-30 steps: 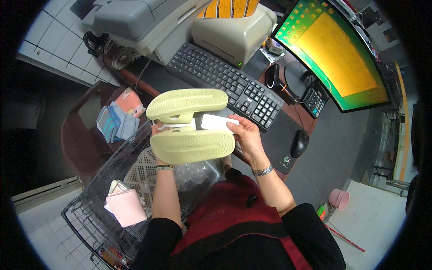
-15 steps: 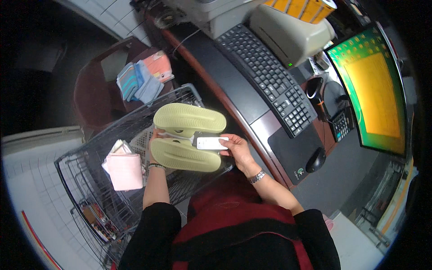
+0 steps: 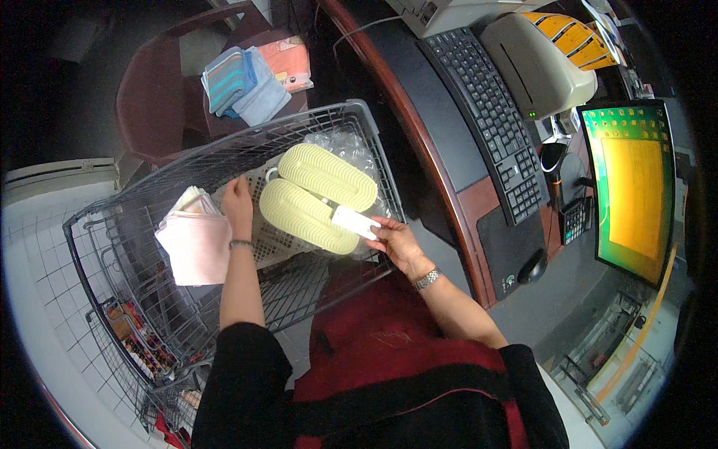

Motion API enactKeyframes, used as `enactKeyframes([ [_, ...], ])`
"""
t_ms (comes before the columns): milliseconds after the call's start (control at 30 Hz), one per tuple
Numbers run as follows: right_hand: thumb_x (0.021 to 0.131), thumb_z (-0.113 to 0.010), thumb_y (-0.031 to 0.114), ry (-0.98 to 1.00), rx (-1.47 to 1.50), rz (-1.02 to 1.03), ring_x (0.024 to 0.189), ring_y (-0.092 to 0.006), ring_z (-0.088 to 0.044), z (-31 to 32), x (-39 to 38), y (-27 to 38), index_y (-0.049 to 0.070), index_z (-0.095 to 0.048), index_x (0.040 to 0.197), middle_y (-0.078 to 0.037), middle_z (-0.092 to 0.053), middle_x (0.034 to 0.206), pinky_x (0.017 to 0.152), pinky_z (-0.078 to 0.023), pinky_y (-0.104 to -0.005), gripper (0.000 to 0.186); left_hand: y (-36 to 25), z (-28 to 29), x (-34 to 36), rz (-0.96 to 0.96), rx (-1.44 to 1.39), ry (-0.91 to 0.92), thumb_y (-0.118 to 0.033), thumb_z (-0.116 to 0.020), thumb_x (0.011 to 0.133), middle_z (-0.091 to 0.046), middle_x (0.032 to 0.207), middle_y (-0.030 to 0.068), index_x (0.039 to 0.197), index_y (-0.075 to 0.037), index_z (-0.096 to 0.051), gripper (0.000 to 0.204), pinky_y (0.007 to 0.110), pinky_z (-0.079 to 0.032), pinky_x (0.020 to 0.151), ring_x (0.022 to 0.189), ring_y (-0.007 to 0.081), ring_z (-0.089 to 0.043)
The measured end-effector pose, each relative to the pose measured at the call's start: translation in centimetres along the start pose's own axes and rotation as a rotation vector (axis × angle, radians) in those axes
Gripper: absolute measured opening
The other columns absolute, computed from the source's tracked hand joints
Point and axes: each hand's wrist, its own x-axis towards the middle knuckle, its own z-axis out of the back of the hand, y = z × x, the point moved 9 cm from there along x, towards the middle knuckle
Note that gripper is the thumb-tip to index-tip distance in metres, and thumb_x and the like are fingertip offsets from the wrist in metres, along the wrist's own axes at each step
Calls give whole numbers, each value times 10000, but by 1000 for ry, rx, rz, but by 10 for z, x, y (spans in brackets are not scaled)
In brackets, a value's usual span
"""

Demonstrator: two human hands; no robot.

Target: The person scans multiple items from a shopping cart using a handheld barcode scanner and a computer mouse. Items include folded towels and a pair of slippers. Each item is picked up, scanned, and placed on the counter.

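A pair of pale yellow-green slides (image 3: 318, 194) lies soles up inside the shopping cart (image 3: 224, 166), above a light perforated basket (image 3: 273, 251). My right hand (image 3: 396, 241) pinches the white tag (image 3: 353, 222) at the slides' near right end. To the left of the slides, apart from them, is my left hand (image 3: 238, 203), its fingers curled over the basket's edge area. What those fingers hold, if anything, is hidden. Crumpled clear plastic (image 3: 359, 153) sits beyond the slides. Folded pink cloth (image 3: 196, 247) rests in the cart beside my left wrist.
On a dark red chair (image 3: 146, 105) lie folded blue cloths (image 3: 247, 86) and an orange-pink package (image 3: 288, 63). The desk at right bears a keyboard (image 3: 490, 123), a mouse (image 3: 533, 266), a scanner (image 3: 553, 165), a calculator (image 3: 574, 221), a printer (image 3: 523, 67) and a lit monitor (image 3: 632, 187).
The slides have gone down into the cart and turned slightly. My left hand has let go of them and moved left. My right hand still pinches the tag. The view has shifted.
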Motion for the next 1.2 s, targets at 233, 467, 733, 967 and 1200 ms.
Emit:
enactKeyframes([
  [233, 860, -567, -28, 39, 148, -20, 964, -229, -641, 1, 0, -27, -26, -541, 1198, -142, -613, 1105, 789, -591, -298, 339, -39, -94, -161, 378, -638, 473, -303, -565, 945, -646, 944, 140, 1008, 68, -592, 377, 340, -539, 771, 866, 229, -659],
  [467, 896, -584, 60, 120, -215, 192, 841, -130, -643, 10, -22, 1, 4, -603, 1119, -64, -656, 966, 731, -539, -267, 231, -29, -145, -168, 492, -944, 405, -153, -585, 927, -601, 1119, 157, 1186, 52, -528, 336, 372, -502, 883, 1012, 251, -611],
  [733, 689, -558, -65, -1181, -1120, 1400, 1061, -348, -514, 241, -177, 273, 41, -564, 1133, -173, -570, 1117, 917, -437, -423, 456, -22, -140, -174, 425, -977, 290, -94, -581, 910, -620, 1060, 126, 1139, 32, -558, 263, 356, -514, 845, 937, 222, -623],
  [967, 699, -678, 38, -725, -1218, 838, 1268, -342, -451, 317, -99, 317, 7, -287, 1431, -248, -458, 1359, 1065, -352, -372, 830, -30, -147, -184, 402, -1119, 149, -29, -572, 872, -613, 1034, 143, 1099, 22, -528, 237, 391, -518, 852, 924, 262, -616],
  [1200, 700, -741, 6, -23, -946, 551, 1117, -188, -545, 221, -166, 314, 10, -364, 1405, -114, -551, 1275, 975, -426, -320, 799, -41, -158, -187, 419, -1141, 89, -37, -579, 882, -627, 917, 106, 1003, -1, -558, 129, 375, -557, 775, 827, 227, -642],
])
